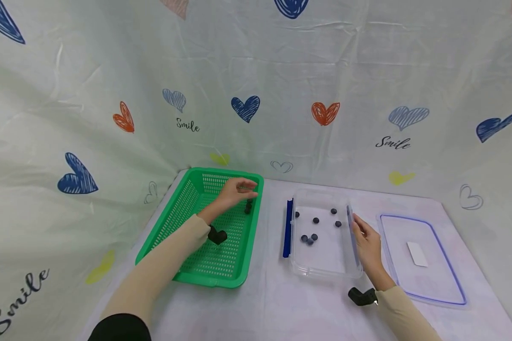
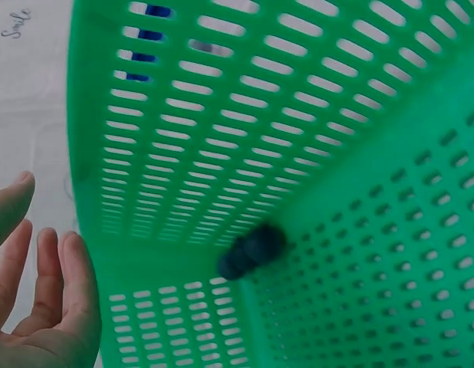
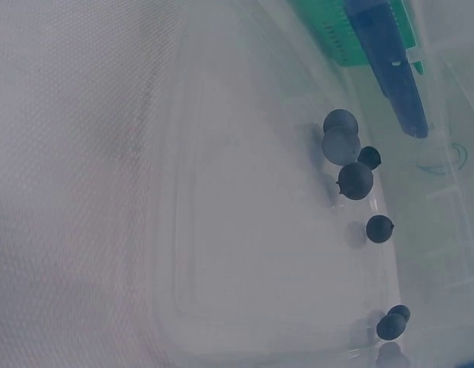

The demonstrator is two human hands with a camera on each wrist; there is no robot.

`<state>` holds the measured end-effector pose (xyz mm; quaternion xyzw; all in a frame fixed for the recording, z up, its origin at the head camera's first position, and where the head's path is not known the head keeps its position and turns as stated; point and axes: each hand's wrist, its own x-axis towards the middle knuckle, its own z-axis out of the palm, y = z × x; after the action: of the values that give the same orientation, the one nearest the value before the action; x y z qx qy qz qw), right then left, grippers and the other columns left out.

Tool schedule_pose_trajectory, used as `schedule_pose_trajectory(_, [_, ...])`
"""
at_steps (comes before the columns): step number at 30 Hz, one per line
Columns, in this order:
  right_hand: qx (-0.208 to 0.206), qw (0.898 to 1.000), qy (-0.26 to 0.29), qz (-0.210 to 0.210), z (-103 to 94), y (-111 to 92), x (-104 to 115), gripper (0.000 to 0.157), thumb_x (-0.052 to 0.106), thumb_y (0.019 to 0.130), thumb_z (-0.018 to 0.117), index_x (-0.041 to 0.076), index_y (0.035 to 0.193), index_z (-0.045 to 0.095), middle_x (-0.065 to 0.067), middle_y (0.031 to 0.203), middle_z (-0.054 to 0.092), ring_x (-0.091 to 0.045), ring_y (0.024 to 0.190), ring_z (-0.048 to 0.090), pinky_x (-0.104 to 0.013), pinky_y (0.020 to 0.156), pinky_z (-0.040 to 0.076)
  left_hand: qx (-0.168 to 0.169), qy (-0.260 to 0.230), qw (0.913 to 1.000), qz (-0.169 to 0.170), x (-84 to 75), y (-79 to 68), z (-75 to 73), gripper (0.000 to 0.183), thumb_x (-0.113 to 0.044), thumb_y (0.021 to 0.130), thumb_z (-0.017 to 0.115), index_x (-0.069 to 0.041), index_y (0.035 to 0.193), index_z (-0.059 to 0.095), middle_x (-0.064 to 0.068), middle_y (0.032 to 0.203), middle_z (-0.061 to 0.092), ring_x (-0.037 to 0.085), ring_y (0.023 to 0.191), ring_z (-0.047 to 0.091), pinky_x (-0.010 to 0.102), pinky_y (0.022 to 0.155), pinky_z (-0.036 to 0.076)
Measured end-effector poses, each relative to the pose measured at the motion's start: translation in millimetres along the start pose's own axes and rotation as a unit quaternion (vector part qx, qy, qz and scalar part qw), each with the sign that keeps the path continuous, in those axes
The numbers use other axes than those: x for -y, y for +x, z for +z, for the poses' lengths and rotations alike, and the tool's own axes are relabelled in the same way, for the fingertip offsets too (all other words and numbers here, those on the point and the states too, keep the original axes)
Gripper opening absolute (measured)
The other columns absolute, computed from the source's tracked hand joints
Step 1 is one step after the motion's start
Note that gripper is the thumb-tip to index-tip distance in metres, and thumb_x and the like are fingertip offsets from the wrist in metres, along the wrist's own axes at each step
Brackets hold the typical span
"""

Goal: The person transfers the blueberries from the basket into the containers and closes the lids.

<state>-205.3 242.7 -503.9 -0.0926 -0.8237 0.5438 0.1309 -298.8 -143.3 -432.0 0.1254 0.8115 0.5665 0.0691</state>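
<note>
My left hand is over the far right part of the green basket, its thumb and fingertips apart and the fingers loosely bent. Just below those fingertips, a few dark blueberries sit bunched against the basket's right wall; how many, I can't tell. The rest of the basket stretches back toward me and out to the left of my fingers.

My right hand holds the right side of the clear box, my fingers against that wall. Inside, to the left of those fingers, lie seven loose blueberries: three huddle close together a little nearer to me, another sits beside the left wall, and the others are spread farther back. A blue latch sticks out along the box's left side, the side away from my right fingers and facing the basket.

On the other side of that hand, just right of my knuckles, the blue-rimmed lid lies flat on the table, a white label on it. Beyond both hands hangs a pale curtain printed with hearts.
</note>
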Motion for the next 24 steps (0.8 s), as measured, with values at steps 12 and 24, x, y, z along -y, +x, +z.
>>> schedule_pose_trajectory(12, [0.005,1.0,0.013,-0.008,-2.2,-1.0,3.0,0.042,0.021,0.106,0.053,0.001,0.143,0.053,-0.022,0.138,0.056,0.004,0.09,0.048,-0.004,0.073,0.04,-0.003,0.088,0.9954,-0.037,42.0,-5.6,-1.9,0.037,-0.009,0.087,0.079,0.005,0.119,0.068,0.02,0.114,0.068,0.03,0.104,0.065,0.038,0.087,0.055])
schedule_pose_trajectory(24, [0.006,1.0,0.019,-0.008,-2.8,0.0,2.8,0.041,0.018,0.105,0.053,0.0,0.142,0.053,-0.021,0.14,0.055,0.007,0.09,0.048,-0.003,0.072,0.041,-0.029,0.102,0.9921,-0.067,58.5,-8.5,7.3,0.032,-0.007,0.085,0.081,0.006,0.112,0.069,0.018,0.108,0.07,0.032,0.102,0.066,0.038,0.086,0.056])
